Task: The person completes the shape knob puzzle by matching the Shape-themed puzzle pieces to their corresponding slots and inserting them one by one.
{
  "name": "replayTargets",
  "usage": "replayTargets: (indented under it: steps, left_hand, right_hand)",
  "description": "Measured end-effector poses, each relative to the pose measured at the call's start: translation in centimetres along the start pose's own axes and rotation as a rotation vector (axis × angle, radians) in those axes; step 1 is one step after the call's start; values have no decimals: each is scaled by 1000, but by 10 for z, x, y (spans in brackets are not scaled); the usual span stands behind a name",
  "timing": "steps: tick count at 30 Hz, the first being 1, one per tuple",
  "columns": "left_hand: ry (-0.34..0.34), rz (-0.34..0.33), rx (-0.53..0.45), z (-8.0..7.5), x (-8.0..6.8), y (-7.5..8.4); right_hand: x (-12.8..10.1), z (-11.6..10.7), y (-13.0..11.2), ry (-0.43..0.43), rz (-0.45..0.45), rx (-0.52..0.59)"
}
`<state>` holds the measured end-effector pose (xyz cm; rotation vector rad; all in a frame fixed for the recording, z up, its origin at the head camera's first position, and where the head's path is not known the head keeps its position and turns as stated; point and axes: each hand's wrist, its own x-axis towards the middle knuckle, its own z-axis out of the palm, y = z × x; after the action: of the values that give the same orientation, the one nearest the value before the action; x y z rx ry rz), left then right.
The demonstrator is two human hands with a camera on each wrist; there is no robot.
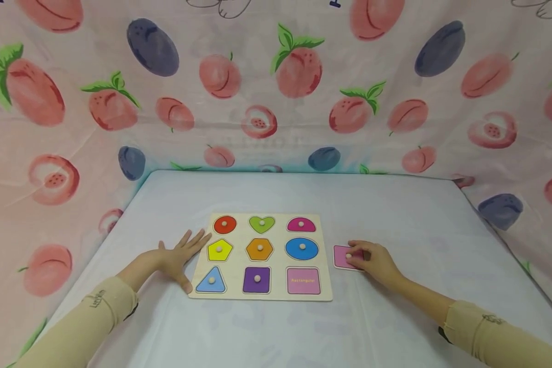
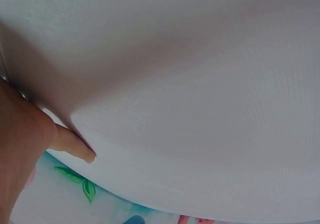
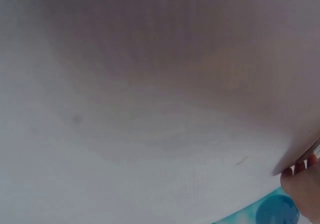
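A wooden shape puzzle board (image 1: pixel 276 295) lies flat on the table. Knobbed pieces fill most of its recesses, while the lower right recess (image 1: pixel 303 287), printed "Rectangular", is bare pink. My left hand (image 1: pixel 179 259) rests with spread fingers along the board's left edge; part of it also shows in the left wrist view (image 2: pixel 25 139). Just right of the board, the fingers and thumb of my right hand (image 1: pixel 378 263) pinch a pink rectangle puzzle piece (image 1: pixel 340 254) around its small round knob. Only the curled fingertips (image 3: pixel 287 174) appear at the right wrist view's lower right.
White cloth covers the table (image 1: pixel 276 332). Behind it and along both sides hangs a fruit-print curtain (image 1: pixel 276 143). Among the seated pieces are a purple square (image 1: pixel 257 287), a blue oval (image 1: pixel 302 254) and an orange hexagon (image 1: pixel 259 254).
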<state>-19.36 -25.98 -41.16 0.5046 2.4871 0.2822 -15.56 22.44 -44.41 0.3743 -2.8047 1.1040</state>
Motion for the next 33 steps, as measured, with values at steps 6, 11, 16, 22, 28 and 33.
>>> replayTargets:
  steps: [6,11,16,22,28,33]
  left_hand:
    - [-5,-6,7,0,1,0]
    - [-7,-6,5,-1,0,1]
    - [-7,-9,5,0,-2,1]
    - [-10,-3,-9,2,0,0]
    - [0,2,-14,1,0,0]
    - [-1,3,-15,0,0,0]
  right_hand:
    - [1,1,-5,18,-8,-16]
    - [0,1,-7,17,-6,-1]
    - [2,-1,-8,-7,8,1]
    - [3,-5,-12,-9,3,-13]
    - [4,-5,-15,-19,9,-5]
    - [2,-4,-21,-33,20,9]
